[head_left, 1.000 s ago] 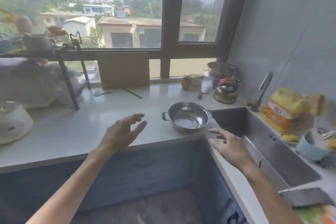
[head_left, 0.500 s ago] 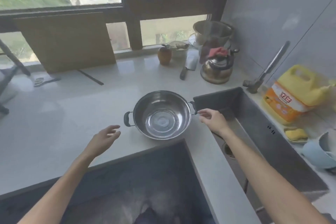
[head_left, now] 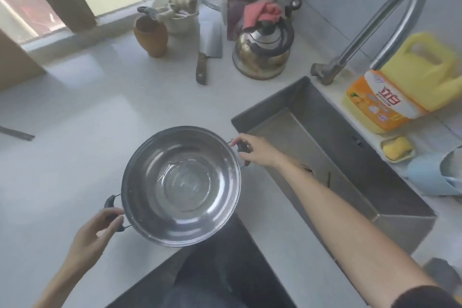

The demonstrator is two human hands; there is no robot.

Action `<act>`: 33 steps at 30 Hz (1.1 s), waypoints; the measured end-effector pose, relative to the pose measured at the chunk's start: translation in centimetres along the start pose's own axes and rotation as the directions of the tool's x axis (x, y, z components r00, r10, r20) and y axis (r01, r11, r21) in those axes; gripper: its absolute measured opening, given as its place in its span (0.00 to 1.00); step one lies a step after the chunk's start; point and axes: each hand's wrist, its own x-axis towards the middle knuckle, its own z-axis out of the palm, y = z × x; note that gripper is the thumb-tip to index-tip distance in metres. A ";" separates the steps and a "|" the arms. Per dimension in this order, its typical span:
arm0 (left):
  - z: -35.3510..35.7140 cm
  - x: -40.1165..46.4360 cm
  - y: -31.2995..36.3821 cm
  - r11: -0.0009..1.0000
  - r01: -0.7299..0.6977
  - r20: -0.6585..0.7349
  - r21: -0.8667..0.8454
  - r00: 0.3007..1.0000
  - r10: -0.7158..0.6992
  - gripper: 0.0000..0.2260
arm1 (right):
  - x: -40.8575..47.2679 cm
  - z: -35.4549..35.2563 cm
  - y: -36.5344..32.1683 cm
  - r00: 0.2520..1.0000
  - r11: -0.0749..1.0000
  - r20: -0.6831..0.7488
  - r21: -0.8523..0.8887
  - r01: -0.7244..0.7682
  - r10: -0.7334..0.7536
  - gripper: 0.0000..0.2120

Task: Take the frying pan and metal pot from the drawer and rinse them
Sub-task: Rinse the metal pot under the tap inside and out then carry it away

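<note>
A shiny metal pot (head_left: 181, 186) with two black side handles rests on the white counter (head_left: 75, 132), near its front edge and just left of the steel sink (head_left: 350, 157). My left hand (head_left: 93, 235) curls around the pot's near-left handle. My right hand (head_left: 255, 150) grips the far-right handle, beside the sink's corner. The pot holds nothing but a faint film of water. No frying pan is in view.
A curved tap (head_left: 370, 30) stands behind the sink. A yellow detergent jug (head_left: 400, 82), a sponge in a dish (head_left: 397, 149) and a blue cup (head_left: 435, 175) lie to the right. A kettle (head_left: 262, 50), a cleaver (head_left: 207, 45) and a brown jar (head_left: 151, 37) sit at the back.
Both hands have come in from open positions beside the pot and closed on its two handles. The camera has tilted down and moved closer to the counter.
</note>
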 end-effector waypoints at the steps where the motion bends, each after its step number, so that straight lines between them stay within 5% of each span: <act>1: -0.1 0.9 0.7 1.000 -0.018 -0.020 0.008 1.000 0.018 0.11 | -0.4 -0.3 0.3 1.000 1.000 0.020 0.009 0.001 -0.001 0.15; 3: -0.5 2.7 3.2 0.998 -0.062 -0.050 0.028 0.997 0.063 0.12 | -2.2 -1.2 1.7 1.000 0.994 0.014 0.105 -0.020 0.019 0.15; 7: 1.2 6.5 12.3 0.970 -0.238 -0.022 0.052 0.971 0.240 0.13 | -8.6 -4.1 6.6 0.966 0.949 -0.226 0.313 -0.047 0.122 0.12; 13: 12.1 14.6 24.4 0.750 -0.581 0.369 0.316 0.804 0.467 0.15 | -18.2 -7.3 15.8 0.863 0.881 -0.394 0.459 -0.111 0.315 0.11; 16: 19.3 18.3 29.0 0.541 -0.681 0.585 0.494 0.720 0.373 0.09 | -19.7 -6.9 20.1 0.795 0.860 -0.447 0.480 -0.173 0.409 0.11; 20: 27.8 22.1 30.8 0.370 -0.752 0.698 0.545 0.652 0.297 0.05 | -18.6 -4.3 26.1 0.713 0.784 -0.446 0.573 -0.238 0.542 0.10; 29: 36.3 29.1 23.4 0.275 -0.695 0.681 0.665 0.715 0.159 0.07 | -12.5 2.4 32.4 0.553 0.713 -0.474 0.589 -0.380 0.685 0.17; 33: 36.6 31.0 22.3 0.309 -0.658 0.650 0.686 0.746 0.147 0.10 | -9.8 2.6 32.7 0.562 0.737 -0.491 0.552 -0.391 0.666 0.13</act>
